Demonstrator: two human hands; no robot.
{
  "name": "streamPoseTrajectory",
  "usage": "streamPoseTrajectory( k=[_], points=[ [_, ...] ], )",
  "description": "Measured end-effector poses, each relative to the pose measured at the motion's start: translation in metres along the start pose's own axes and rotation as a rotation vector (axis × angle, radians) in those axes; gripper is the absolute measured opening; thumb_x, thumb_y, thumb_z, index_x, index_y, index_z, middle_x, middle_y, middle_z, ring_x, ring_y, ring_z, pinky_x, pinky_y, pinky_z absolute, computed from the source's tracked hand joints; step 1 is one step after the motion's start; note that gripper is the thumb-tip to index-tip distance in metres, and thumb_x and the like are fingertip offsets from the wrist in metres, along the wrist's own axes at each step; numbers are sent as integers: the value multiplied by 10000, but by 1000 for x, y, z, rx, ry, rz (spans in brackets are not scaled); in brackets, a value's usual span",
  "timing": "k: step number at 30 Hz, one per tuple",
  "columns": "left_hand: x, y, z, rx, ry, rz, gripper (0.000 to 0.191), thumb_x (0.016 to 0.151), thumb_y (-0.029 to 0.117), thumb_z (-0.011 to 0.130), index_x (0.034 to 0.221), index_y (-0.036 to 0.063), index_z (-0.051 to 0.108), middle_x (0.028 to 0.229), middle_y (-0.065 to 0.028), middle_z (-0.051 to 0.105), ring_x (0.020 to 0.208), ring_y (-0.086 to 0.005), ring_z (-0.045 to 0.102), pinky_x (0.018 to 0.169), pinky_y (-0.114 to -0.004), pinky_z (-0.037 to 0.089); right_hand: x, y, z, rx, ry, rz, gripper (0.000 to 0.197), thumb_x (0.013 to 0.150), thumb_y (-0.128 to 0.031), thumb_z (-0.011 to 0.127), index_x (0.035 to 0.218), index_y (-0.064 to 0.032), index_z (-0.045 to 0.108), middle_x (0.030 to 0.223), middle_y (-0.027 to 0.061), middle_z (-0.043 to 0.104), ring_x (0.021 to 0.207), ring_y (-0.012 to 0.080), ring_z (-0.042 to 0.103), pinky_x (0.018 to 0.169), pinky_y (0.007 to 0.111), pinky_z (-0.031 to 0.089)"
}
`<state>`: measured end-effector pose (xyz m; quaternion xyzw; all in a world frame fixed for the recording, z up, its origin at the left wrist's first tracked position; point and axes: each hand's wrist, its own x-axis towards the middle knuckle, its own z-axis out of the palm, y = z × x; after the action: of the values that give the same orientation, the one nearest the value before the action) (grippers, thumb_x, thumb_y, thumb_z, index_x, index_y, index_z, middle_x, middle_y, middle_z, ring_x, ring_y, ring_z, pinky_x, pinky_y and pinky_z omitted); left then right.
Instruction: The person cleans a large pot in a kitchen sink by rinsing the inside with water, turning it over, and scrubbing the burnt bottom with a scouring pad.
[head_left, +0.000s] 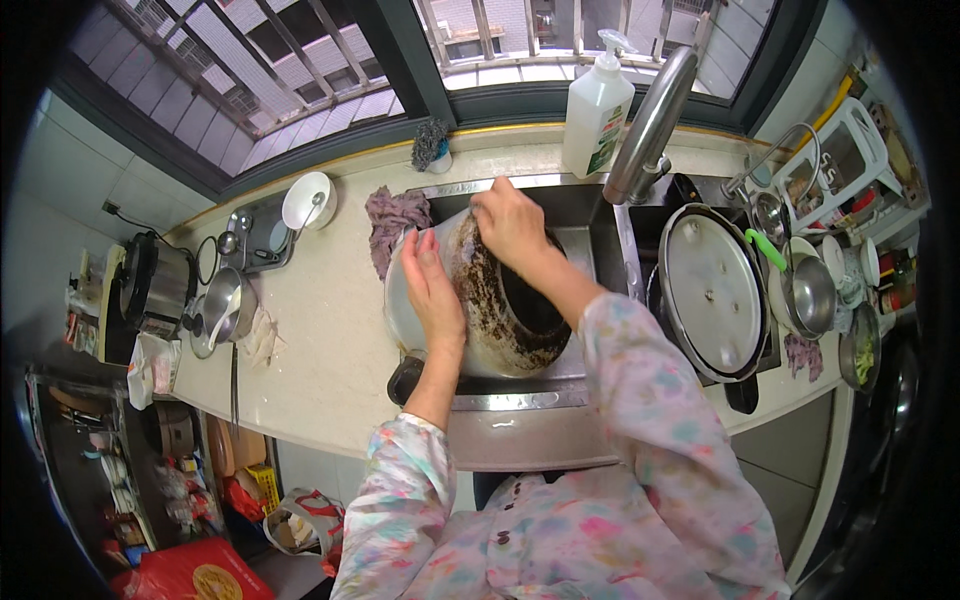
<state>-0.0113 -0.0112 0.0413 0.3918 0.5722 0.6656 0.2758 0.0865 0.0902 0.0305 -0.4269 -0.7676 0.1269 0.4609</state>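
Observation:
A metal pot (487, 330) with a blackened, scorched bottom lies on its side over the left sink basin. My left hand (437, 296) rests against the pot's side with its fingers extended. The fingers of my right hand (514, 225) are curled at the upper edge of the scorched bottom; whether they hold something small is hidden. A black handle (406, 380) sticks out at the pot's lower left. A crumpled purple cloth (391, 217) lies on the counter just beyond the pot.
The steel faucet (651, 127) arches over the sink divider beside a pump bottle (596, 112). A large pot lid (712, 289) rests over the right basin. A steel scourer (430, 144) stands by the window. Bowls and an electric cooker (157, 285) occupy the left counter.

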Motion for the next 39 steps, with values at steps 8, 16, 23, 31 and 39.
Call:
streamPoseTrajectory(
  k=[8, 16, 23, 31, 39],
  points=[
    [-4, 6, 0, 133, -37, 25, 577, 969, 447, 332, 1338, 4, 331, 1284, -199, 488, 1208, -263, 442, 1033, -345, 294, -59, -28, -17, 218, 25, -172, 207, 731, -36, 622, 936, -54, 615, 806, 141, 555, 652, 302, 584, 546, 371, 477],
    [-1, 0, -3, 373, -22, 116, 492, 950, 371, 435, 1255, -15, 444, 1202, -220, 551, 1093, -320, 547, 929, -374, 409, -101, -42, -23, 252, 82, 124, 242, 808, -111, 603, 1047, -79, 589, 884, 135, 523, 722, 325, 608, 598, 391, 496],
    [0, 8, 13, 613, -104, 203, 437, 910, 307, 512, 1205, -16, 488, 1145, -222, 574, 1065, -360, 547, 926, -397, 403, -77, 58, -15, -164, 52, 399, 176, 868, -168, 549, 1020, -80, 546, 889, 142, 496, 761, 348, 574, 618, 455, 457],
    [6, 14, 33, 1429, -278, 470, 481, 819, 294, 609, 1248, 117, 487, 1358, -129, 419, 1233, -346, 402, 875, -544, 404, -135, -25, -33, 105, 73, 99, 200, 831, -185, 586, 994, -70, 568, 861, 98, 499, 715, 295, 580, 596, 383, 498],
    [9, 14, 34, 1481, -381, 296, 578, 767, 387, 666, 1273, 183, 473, 1400, -59, 382, 1263, -332, 365, 887, -552, 388, -142, 24, -27, -120, -114, 525, 234, 890, -186, 514, 1102, -85, 511, 935, 141, 522, 758, 350, 582, 602, 453, 458]
  ],
)
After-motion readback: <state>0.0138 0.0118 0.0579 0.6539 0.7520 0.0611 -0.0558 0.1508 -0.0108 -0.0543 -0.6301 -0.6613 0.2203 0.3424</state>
